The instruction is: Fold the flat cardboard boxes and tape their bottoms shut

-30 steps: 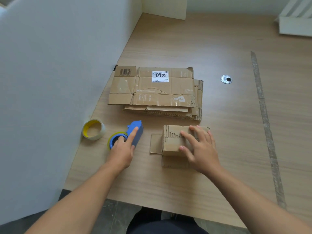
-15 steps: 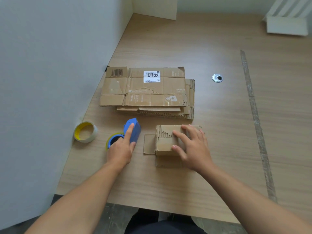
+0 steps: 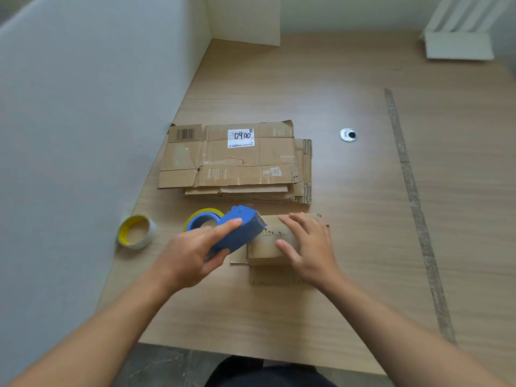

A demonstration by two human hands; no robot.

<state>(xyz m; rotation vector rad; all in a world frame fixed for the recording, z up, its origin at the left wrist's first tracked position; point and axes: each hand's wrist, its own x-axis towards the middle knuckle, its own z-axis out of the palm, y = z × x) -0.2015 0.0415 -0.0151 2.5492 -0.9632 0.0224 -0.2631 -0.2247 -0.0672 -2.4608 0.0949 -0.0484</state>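
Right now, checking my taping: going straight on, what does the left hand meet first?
Probably the small box under the right hand; the tape dispenser in the left hand looks nearly against it.

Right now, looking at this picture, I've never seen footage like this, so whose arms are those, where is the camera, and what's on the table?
There is no machine here. The camera is worn on a person's head and looks forward and down, so the two bare arms coming in from the bottom are that person's own. The left hand grips a blue tape dispenser, whose front end is at the left edge of a small cardboard box. The right hand lies flat on top of that box, fingers straight. Behind them is a stack of flat cardboard boxes; the top one has a label reading 0900. A loose tape roll lies to the left. Everything sits on a wooden table.
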